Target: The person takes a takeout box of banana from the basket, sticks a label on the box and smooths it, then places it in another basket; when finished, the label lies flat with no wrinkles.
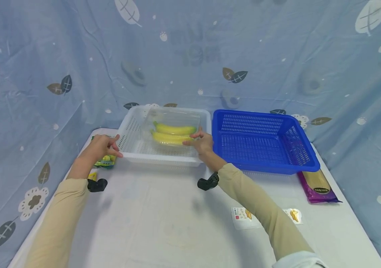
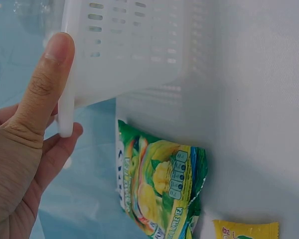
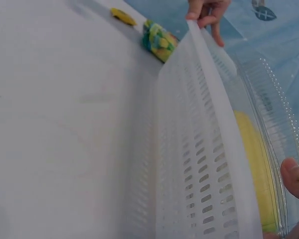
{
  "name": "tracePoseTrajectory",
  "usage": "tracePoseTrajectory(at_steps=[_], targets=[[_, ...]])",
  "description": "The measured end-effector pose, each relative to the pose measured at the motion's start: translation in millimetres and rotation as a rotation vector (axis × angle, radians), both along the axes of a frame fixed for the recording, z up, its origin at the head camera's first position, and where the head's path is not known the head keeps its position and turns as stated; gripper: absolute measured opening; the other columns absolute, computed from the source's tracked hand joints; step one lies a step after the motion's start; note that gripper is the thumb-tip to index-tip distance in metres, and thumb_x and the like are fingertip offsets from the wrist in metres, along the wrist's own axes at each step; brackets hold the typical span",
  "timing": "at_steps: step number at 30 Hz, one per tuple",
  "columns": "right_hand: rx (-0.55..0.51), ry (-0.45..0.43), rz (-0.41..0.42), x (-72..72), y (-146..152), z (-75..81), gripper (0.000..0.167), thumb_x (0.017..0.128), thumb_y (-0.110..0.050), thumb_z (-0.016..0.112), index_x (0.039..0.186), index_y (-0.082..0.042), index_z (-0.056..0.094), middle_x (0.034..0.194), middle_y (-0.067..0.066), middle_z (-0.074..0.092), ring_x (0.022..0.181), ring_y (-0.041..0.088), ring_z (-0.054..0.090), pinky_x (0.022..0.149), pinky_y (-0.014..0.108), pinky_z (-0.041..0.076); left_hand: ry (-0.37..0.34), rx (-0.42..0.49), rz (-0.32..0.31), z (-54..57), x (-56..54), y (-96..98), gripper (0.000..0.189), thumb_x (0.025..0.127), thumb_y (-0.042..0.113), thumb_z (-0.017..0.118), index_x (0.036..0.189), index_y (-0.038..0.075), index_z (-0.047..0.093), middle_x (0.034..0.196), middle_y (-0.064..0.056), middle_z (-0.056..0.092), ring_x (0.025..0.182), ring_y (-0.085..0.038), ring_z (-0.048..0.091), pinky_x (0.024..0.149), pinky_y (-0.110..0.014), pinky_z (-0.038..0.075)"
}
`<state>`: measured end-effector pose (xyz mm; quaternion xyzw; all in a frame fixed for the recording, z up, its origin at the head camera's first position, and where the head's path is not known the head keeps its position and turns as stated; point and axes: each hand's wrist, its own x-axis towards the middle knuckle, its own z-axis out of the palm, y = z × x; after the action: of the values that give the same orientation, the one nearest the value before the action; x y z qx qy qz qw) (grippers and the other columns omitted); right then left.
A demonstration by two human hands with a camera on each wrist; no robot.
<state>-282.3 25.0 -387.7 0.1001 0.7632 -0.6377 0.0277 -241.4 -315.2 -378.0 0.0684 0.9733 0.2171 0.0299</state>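
Note:
A white basket (image 1: 161, 159) with slotted walls stands towards the back of the table. In it lies a clear plastic box (image 1: 190, 118) containing two yellow bananas (image 1: 171, 138). My left hand (image 1: 100, 147) pinches the basket's left rim, its thumb (image 2: 49, 74) on one side and fingers on the other. At the basket's right end, my right hand (image 1: 204, 143) grips the edge of the clear box, the thumb (image 3: 295, 180) showing on its plastic. Part of the right fingers is hidden.
A blue basket (image 1: 267, 166) stands to the right, beside a purple noodle-like packet (image 1: 317, 186). Two banana-picture cards (image 1: 244, 217) lie nearer, one partly behind my forearm. Left of the white basket are a green-yellow packet (image 2: 159, 179) and a small yellow packet (image 2: 246, 230).

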Motion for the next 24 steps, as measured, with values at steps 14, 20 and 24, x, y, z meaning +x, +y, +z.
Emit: tracePoseTrajectory(at_steps=[14, 20, 24], targets=[[-0.055, 0.046, 0.038, 7.7, 8, 4.5, 0.030, 0.064, 0.010, 0.083, 0.085, 0.000, 0.065, 0.152, 0.005, 0.032, 0.143, 0.025, 0.023, 0.114, 0.031, 0.021, -0.018, -0.010, 0.016, 3.3, 2.4, 4.3, 0.022, 0.073, 0.019, 0.082, 0.075, 0.001, 0.070, 0.144, -0.024, 0.035, 0.065, -0.022, 0.035, 0.064, -0.034, 0.036], [-0.042, 0.044, 0.058, 10.9, 10, 8.4, 0.029, 0.065, 0.009, 0.082, 0.086, 0.000, 0.065, 0.153, 0.005, 0.031, 0.142, 0.024, 0.024, 0.114, 0.032, 0.022, 0.000, -0.006, 0.001, 2.3, 2.2, 2.8, 0.022, 0.072, 0.018, 0.082, 0.073, 0.001, 0.069, 0.143, -0.026, 0.036, 0.061, -0.021, 0.031, 0.059, -0.032, 0.034], [-0.049, 0.048, 0.064, 12.5, 11, 14.0, 0.029, 0.065, 0.010, 0.082, 0.086, 0.002, 0.064, 0.152, 0.005, 0.031, 0.142, 0.023, 0.026, 0.115, 0.033, 0.019, 0.016, -0.009, 0.000, 1.5, 2.1, 2.0, 0.022, 0.072, 0.018, 0.083, 0.072, 0.001, 0.069, 0.142, -0.025, 0.038, 0.059, -0.020, 0.031, 0.056, -0.030, 0.033]])
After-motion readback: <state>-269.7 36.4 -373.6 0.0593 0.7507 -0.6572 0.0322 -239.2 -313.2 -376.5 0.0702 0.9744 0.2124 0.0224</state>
